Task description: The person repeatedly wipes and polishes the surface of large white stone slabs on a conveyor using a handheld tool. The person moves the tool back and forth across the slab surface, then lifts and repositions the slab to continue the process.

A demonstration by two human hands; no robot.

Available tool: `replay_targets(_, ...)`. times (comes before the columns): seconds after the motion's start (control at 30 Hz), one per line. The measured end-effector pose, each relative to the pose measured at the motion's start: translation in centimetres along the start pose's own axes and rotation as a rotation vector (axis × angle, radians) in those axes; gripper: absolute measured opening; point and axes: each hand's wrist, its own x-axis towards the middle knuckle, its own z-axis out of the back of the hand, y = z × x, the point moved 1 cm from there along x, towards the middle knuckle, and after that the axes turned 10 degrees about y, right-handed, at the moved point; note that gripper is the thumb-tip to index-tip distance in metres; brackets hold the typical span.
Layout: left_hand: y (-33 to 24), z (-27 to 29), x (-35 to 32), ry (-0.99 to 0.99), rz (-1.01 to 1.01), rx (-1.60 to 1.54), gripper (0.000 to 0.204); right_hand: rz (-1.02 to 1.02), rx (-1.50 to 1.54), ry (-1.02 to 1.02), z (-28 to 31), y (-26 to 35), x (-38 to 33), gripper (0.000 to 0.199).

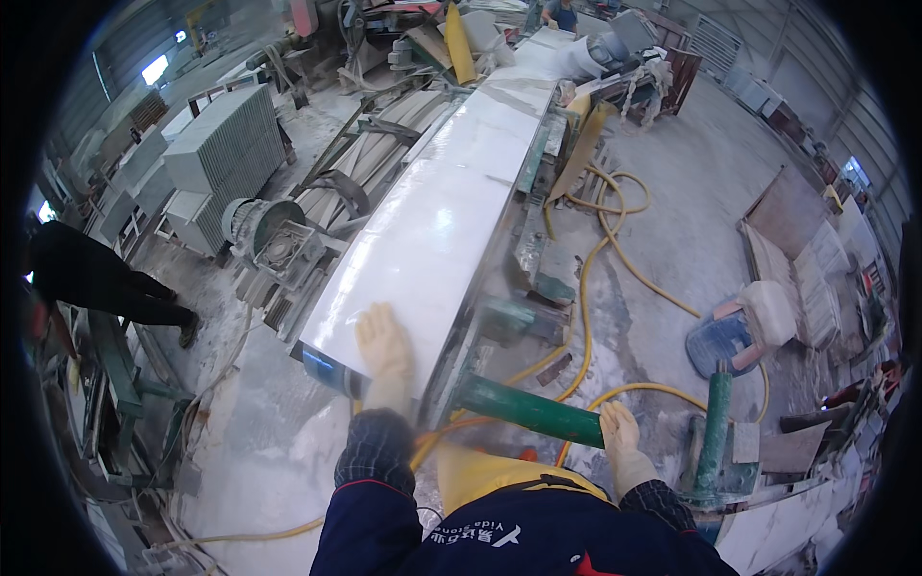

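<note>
A long white polished stone slab [423, 230] lies on a conveyor that runs away from me. My left hand [384, 346], in a pale rubber glove, rests on the slab's near end with its fingers stretched out flat. Beside the conveyor's near end, a green roller [533, 411] sticks out to the right. My right hand [622, 437], gloved the same way, is closed at the outer end of this roller; its palm side is hidden. Farther along the same line lie more white slabs [523, 82].
Yellow hoses [586, 298] loop over the floor right of the conveyor. A green post [713, 432] and a blue container [720, 341] stand at the right. On the left are a motor [264, 230], stacked slabs [226, 144] and a person in dark clothes [106, 278]. Another person [559, 14] is at the far end.
</note>
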Motion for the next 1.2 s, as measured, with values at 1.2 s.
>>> replay_targets(1.2, 15.6, 4.8, 8.6, -0.033, -0.334, 0.101, 0.049, 0.009, 0.115, -0.104, -1.7, 3.0, -6.3, 0.042)
